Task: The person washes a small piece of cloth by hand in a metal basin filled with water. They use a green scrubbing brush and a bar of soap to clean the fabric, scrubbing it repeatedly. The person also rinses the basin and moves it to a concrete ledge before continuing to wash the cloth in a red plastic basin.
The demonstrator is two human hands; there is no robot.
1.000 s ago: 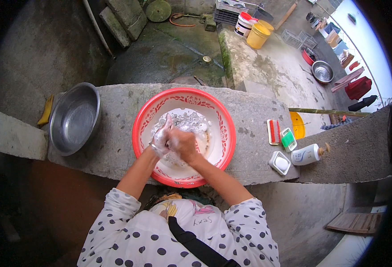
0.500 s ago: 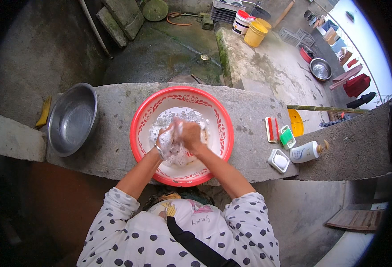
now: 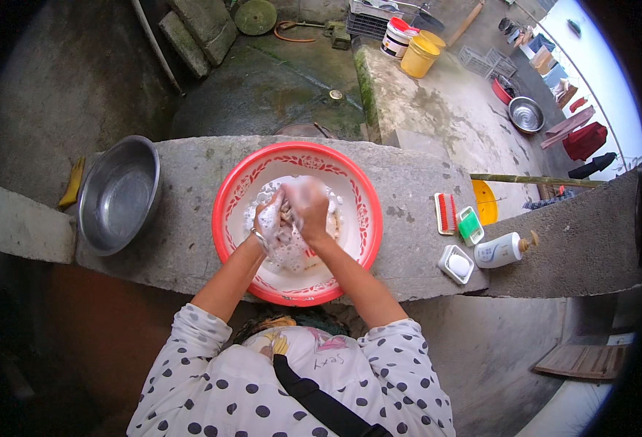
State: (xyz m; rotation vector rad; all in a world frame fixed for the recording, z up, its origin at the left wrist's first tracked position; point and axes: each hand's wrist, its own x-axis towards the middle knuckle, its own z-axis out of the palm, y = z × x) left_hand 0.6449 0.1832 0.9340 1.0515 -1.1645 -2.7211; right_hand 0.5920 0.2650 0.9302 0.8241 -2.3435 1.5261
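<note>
A white enamel basin with a red rim (image 3: 370, 251) and red leaf pattern holds foamy water. Over the suds (image 3: 292, 251) my two hands are close together. Foam coats my left hand (image 3: 268, 220), which has a silver bracelet at its wrist; its fingers are curled inward. Facing it, my right hand (image 3: 310, 213) is bent at the fingers and smeared by motion at the top. Between the palms shows a small wrinkled, pale, foam-covered thing, too hidden to name.
On the stone ledge (image 3: 408, 218), a grey metal basin (image 3: 120, 197) stands left. At right are a red-bristled brush (image 3: 446, 213), a green soap box (image 3: 471, 226), a white dish with white soap (image 3: 458, 264) and a pump bottle (image 3: 499, 250). Buckets (image 3: 419, 57) stand farther back.
My right hand has shifted slightly up and turned against the left, exposing more of the pale thing between them. The basin and the items on the ledge stay where they were.
</note>
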